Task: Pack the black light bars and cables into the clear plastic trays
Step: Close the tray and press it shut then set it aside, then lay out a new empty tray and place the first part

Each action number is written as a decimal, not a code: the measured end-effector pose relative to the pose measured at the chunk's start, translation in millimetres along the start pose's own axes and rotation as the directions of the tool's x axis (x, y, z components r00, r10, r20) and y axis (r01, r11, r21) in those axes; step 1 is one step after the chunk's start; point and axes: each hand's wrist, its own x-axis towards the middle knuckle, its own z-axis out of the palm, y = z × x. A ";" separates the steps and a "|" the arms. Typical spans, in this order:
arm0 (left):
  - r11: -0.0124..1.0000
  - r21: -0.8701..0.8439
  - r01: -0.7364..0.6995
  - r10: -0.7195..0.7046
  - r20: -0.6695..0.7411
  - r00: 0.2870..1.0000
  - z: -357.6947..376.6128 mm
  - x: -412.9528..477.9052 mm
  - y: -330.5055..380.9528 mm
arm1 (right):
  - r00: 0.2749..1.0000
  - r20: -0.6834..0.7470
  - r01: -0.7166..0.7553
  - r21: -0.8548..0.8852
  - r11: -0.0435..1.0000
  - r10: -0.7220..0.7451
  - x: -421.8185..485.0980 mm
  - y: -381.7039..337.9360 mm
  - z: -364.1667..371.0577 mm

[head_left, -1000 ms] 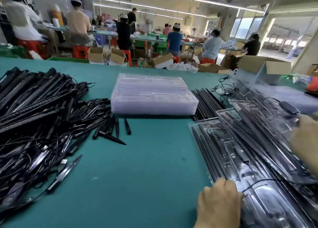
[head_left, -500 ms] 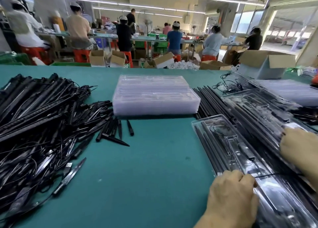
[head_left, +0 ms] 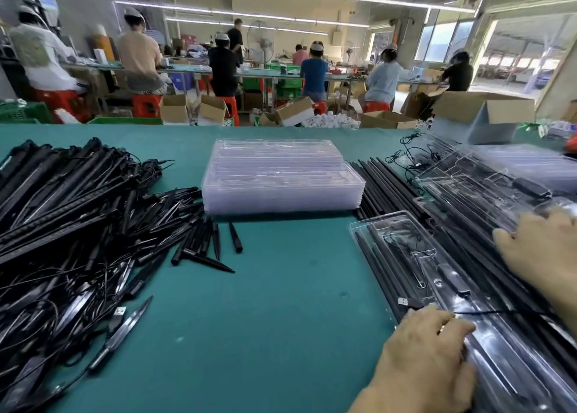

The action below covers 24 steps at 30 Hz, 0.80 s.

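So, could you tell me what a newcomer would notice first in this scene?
A big tangled pile of black light bars and cables covers the left of the green table, and a neat stack of empty clear trays sits at the centre back. On the right, the left hand and right hand rest on filled trays.

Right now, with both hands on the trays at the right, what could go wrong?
1. A thin black cable runs across the near clear tray beside the left hand. Pressing there could pinch it or leave it outside its recess.
2. The right hand rests on overlapping, skewed filled trays, which may slide or spill their bars.
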 end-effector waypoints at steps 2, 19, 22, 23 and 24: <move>0.999 0.012 -0.029 0.029 0.030 0.999 -6.4 6.8 2.5 | 0.988 -0.151 0.058 0.096 0.994 -0.043 -11.3 -13.7 -15.5; 0.936 0.317 0.155 -0.192 0.087 0.978 -94.7 -43.3 -56.1 | 0.700 0.327 0.216 0.751 0.624 -0.635 -120.4 -115.9 -16.7; 0.876 0.384 0.292 -0.328 0.030 0.944 -115.9 -63.2 -87.0 | 0.595 0.386 -0.094 0.904 0.417 -0.705 -139.7 -138.1 -23.9; 0.858 0.377 0.349 -0.373 -0.009 0.928 -121.8 -68.7 -96.1 | 0.591 0.378 -0.110 0.913 0.393 -0.713 -142.5 -144.3 -23.8; 0.840 0.363 0.404 -0.414 -0.054 0.909 -127.4 -73.6 -104.1 | 0.599 0.359 -0.067 0.913 0.402 -0.715 -143.1 -150.5 -22.0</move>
